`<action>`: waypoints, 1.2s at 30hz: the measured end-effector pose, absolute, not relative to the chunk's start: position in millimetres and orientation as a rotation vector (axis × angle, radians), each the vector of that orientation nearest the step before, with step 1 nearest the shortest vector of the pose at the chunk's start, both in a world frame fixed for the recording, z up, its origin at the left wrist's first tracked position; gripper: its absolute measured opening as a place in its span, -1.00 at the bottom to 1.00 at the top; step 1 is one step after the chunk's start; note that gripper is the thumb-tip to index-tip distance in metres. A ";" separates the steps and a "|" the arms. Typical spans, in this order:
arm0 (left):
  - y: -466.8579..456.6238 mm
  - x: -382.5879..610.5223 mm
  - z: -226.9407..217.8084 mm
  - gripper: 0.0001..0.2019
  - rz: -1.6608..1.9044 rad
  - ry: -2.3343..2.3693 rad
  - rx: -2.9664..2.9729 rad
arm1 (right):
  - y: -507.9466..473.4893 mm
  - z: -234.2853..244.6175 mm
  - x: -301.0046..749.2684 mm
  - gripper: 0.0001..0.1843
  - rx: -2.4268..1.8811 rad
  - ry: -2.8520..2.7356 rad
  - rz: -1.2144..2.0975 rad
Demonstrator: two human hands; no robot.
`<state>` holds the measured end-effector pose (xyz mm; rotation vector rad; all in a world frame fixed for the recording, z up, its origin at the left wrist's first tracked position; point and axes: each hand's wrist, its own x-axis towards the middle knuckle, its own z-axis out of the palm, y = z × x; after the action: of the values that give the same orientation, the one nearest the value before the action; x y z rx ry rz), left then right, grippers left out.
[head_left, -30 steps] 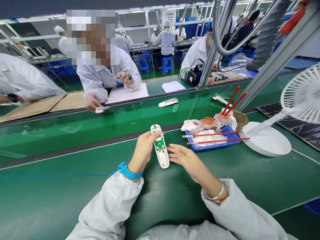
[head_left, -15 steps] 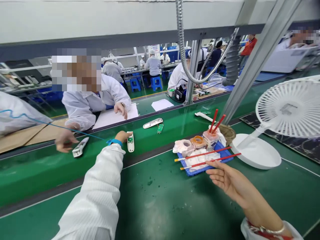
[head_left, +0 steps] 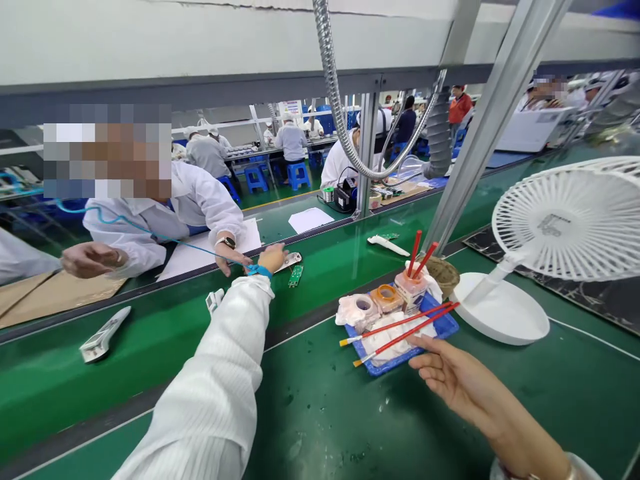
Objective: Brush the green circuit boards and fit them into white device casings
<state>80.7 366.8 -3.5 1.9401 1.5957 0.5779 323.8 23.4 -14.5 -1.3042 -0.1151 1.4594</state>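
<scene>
My left hand [head_left: 273, 257], with a blue wrist strap, reaches across the green belt to a white handheld housing [head_left: 293, 260], partly covering it; its fingertips are hard to make out. A green circuit board [head_left: 295, 276] lies just below that housing. Another white housing [head_left: 215, 301] is partly hidden by my left sleeve. My right hand [head_left: 453, 373] is open, fingers stretched, beside a blue tray [head_left: 447, 327]. Its index fingertip is close to two red-handled brushes [head_left: 400, 335] lying across the tray; I cannot tell if it touches them.
A co-worker's hand [head_left: 231, 256] is near my left hand. A white-and-grey handheld device [head_left: 106, 335] lies on the belt [head_left: 165, 347] at left. Jars [head_left: 387, 298] stand in the tray. A white fan [head_left: 555, 227] and slanted metal post [head_left: 493, 127] are at right.
My left hand has moved right and farther out, from one white housing to another. The belt's parts have shifted left in view. My right hand stays by the brushes.
</scene>
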 end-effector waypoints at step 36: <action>113.9 47.2 45.7 -0.73 0.708 0.853 1.059 | 30.6 39.9 261.5 -0.83 -0.988 -1.935 0.109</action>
<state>47.2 113.9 45.7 1.0585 0.8534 0.7077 261.5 30.6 39.9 -0.9877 -1.9346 0.1095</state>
